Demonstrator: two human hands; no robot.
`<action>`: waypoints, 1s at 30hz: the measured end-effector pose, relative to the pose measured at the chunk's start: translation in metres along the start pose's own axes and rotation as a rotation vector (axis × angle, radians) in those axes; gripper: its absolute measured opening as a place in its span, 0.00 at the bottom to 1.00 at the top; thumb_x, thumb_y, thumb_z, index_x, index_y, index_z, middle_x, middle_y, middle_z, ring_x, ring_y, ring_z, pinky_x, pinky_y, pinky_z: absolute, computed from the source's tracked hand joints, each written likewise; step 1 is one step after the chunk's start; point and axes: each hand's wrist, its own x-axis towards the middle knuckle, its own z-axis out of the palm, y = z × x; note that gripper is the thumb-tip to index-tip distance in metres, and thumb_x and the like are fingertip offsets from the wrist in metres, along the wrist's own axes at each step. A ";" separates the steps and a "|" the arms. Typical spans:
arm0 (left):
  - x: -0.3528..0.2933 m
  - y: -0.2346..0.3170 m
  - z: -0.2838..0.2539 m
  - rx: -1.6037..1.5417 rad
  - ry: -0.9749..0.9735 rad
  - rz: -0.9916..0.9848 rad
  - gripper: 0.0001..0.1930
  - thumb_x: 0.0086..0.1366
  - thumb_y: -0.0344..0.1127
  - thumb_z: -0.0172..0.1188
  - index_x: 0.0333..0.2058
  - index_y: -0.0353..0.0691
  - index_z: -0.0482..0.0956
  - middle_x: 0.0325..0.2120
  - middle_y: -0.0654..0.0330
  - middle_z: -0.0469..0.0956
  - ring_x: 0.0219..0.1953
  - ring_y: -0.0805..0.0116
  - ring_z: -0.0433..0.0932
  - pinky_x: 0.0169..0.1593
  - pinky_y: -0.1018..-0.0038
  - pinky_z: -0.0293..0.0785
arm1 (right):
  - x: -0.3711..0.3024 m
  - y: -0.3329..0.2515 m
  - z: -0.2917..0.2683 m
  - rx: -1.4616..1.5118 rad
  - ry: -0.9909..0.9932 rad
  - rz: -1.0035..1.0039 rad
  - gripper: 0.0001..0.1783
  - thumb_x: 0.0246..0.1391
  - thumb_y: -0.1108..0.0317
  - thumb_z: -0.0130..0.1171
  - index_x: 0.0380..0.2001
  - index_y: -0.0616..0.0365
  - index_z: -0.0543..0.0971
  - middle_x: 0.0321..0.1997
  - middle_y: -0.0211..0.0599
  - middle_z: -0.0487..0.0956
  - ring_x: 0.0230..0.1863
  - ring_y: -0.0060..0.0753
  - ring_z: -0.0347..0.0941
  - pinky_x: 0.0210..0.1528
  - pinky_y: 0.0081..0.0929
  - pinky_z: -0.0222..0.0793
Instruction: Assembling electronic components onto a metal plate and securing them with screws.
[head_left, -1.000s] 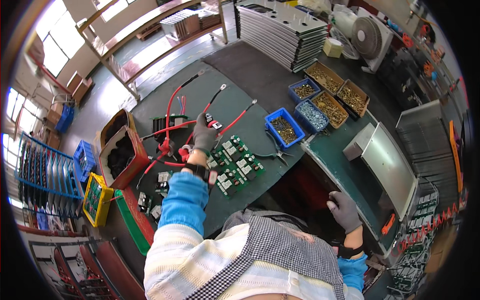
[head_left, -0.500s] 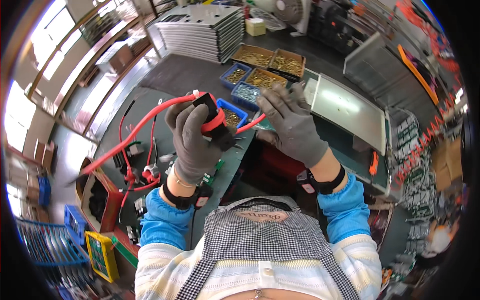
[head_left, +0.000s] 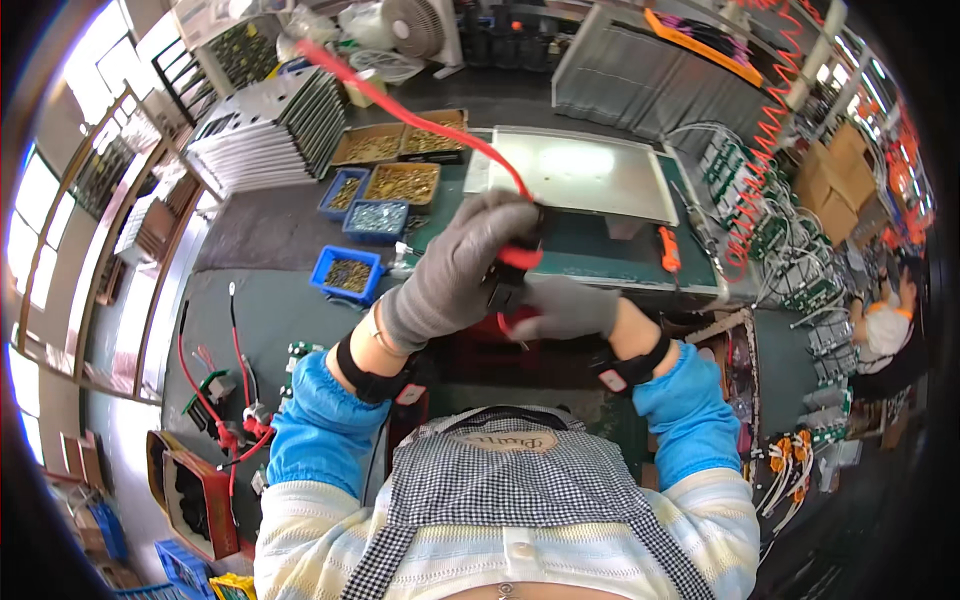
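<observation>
One red insulated cable [head_left: 405, 114] with black blocks [head_left: 506, 290], above the bench's [head_left: 600, 262] near edge: left grey-gloved hand [head_left: 455, 265] clenched round it; right grey-gloved hand [head_left: 570, 307] beneath, grip indiscernible. Blue plastic bins [head_left: 340, 293], three: two brass-coloured hardware [head_left: 347, 274], one silvery. Brown cardboard trays [head_left: 370, 130], three: brass-coloured. Red box [head_left: 218, 503], one: dark contents [head_left: 193, 495].

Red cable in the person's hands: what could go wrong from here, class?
The red cable, gripped by the left hand, might swing into the open cardboard box of small parts that it crosses in this view. The black block, partly hidden by that hand, could slip and perhaps drop into the dark gap below.
</observation>
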 end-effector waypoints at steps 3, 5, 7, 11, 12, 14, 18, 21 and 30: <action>0.005 0.006 0.036 -0.111 -0.278 -0.057 0.43 0.35 0.21 0.74 0.56 0.39 0.68 0.49 0.52 0.75 0.52 0.48 0.74 0.54 0.61 0.74 | -0.051 0.014 -0.027 1.078 0.299 0.301 0.43 0.57 0.50 0.65 0.68 0.57 0.59 0.67 0.41 0.66 0.66 0.41 0.65 0.66 0.41 0.63; 0.012 0.010 0.078 -0.230 -0.479 -0.051 0.40 0.37 0.22 0.74 0.54 0.39 0.70 0.48 0.54 0.76 0.55 0.48 0.71 0.57 0.58 0.71 | -0.083 0.016 -0.043 1.241 0.466 0.032 0.46 0.61 0.43 0.58 0.71 0.59 0.54 0.69 0.48 0.63 0.68 0.45 0.62 0.68 0.41 0.61; 0.018 0.017 0.128 -0.270 -0.536 -0.008 0.39 0.40 0.23 0.73 0.55 0.39 0.70 0.49 0.55 0.75 0.56 0.48 0.70 0.58 0.58 0.71 | -0.099 0.015 -0.047 1.276 0.624 -0.063 0.42 0.63 0.45 0.57 0.68 0.62 0.59 0.59 0.45 0.72 0.59 0.39 0.70 0.60 0.39 0.68; 0.028 0.028 0.195 -0.269 -0.535 0.025 0.36 0.40 0.25 0.74 0.53 0.42 0.72 0.49 0.54 0.75 0.55 0.49 0.70 0.58 0.58 0.70 | -0.162 0.010 -0.055 1.369 0.979 0.235 0.20 0.66 0.50 0.54 0.39 0.59 0.74 0.21 0.23 0.63 0.25 0.20 0.62 0.35 0.26 0.66; 0.030 0.029 0.207 -0.284 -0.497 -0.006 0.36 0.40 0.26 0.74 0.52 0.43 0.72 0.49 0.55 0.75 0.55 0.49 0.71 0.58 0.58 0.70 | -0.183 0.011 -0.056 1.474 1.152 0.248 0.19 0.67 0.51 0.53 0.37 0.57 0.73 0.21 0.23 0.62 0.24 0.21 0.61 0.34 0.27 0.65; 0.036 0.026 0.216 -0.261 -0.378 -0.057 0.33 0.35 0.26 0.75 0.44 0.44 0.72 0.44 0.56 0.75 0.52 0.49 0.72 0.55 0.59 0.70 | -0.221 0.020 -0.058 1.680 1.469 0.164 0.18 0.69 0.51 0.50 0.32 0.54 0.71 0.19 0.23 0.60 0.23 0.22 0.59 0.34 0.27 0.64; 0.035 0.035 0.237 -0.280 -0.375 -0.135 0.34 0.32 0.23 0.73 0.43 0.44 0.72 0.43 0.56 0.74 0.52 0.49 0.72 0.54 0.59 0.71 | -0.260 0.040 -0.019 1.784 1.542 0.352 0.17 0.70 0.52 0.47 0.32 0.52 0.69 0.18 0.24 0.60 0.24 0.26 0.62 0.38 0.35 0.67; 0.027 0.034 0.233 -0.275 -0.531 -0.222 0.33 0.35 0.20 0.71 0.44 0.43 0.72 0.43 0.56 0.74 0.51 0.49 0.72 0.54 0.60 0.72 | -0.274 0.062 0.001 1.751 1.212 0.621 0.12 0.67 0.57 0.51 0.35 0.55 0.71 0.21 0.28 0.69 0.27 0.33 0.72 0.44 0.45 0.75; -0.066 0.056 0.189 -0.222 -0.665 -0.788 0.34 0.44 0.18 0.68 0.53 0.41 0.72 0.46 0.56 0.75 0.54 0.53 0.72 0.58 0.64 0.73 | -0.154 0.123 0.076 1.361 0.177 0.929 0.11 0.65 0.63 0.54 0.40 0.61 0.75 0.22 0.36 0.76 0.22 0.35 0.77 0.28 0.40 0.78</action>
